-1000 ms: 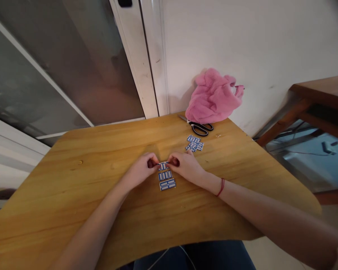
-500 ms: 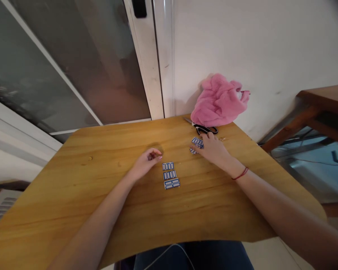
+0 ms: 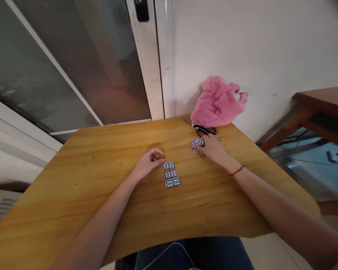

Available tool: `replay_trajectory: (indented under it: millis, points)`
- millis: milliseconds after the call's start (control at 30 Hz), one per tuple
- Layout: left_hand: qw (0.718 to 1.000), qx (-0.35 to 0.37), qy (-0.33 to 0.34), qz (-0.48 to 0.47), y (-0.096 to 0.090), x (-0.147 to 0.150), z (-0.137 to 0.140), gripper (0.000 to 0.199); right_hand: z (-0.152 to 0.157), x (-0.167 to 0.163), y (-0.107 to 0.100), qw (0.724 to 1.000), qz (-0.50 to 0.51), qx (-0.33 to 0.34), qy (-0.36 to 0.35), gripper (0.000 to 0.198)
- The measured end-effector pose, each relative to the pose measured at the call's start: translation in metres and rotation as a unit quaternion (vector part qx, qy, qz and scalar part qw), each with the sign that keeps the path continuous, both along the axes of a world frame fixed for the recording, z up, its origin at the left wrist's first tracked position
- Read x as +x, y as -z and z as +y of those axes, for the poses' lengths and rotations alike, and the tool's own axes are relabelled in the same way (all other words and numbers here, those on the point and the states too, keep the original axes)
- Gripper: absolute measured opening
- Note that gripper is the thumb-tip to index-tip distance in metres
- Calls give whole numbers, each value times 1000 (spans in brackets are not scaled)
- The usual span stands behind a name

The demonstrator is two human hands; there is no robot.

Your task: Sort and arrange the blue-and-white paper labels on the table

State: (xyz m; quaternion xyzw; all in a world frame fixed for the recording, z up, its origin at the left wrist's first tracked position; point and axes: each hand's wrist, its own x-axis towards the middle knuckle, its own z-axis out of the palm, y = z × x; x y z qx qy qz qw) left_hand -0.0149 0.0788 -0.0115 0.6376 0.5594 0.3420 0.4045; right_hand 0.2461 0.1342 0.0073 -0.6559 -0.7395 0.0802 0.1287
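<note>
- Centre: my left hand, fingers parted, near three cards.
- Right of centre: my right hand at piled cards, apparently selecting; grip unclear.
- Separating one likely needs pinching.

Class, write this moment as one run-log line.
left hand: curled beside column of three label pieces | right hand: touching label pile | scissors: next to pink cloth
</note>
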Motion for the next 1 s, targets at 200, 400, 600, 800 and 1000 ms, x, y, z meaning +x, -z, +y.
replay_trajectory:
  millis: [200,400,600,800,1000]
  points:
    - [1000,14,-18,-10,2,2,0,17,2,0,-1,999,41,3,-21,40]
    - [999,18,-25,-20,6,2,2,20,9,2,-1,997,60,-38,-35,40]
    - [999,13,-10,-36,7,2,3,17,25,8,-17,987,53,-130,-79,42]
    - [999,14,-3,-37,8,2,4,18,25,-2,-39,978,-66,-159,-118,47]
    - [999,24,1,-28,7,3,2,15,28,-20,-45,969,-125,-174,-124,38]
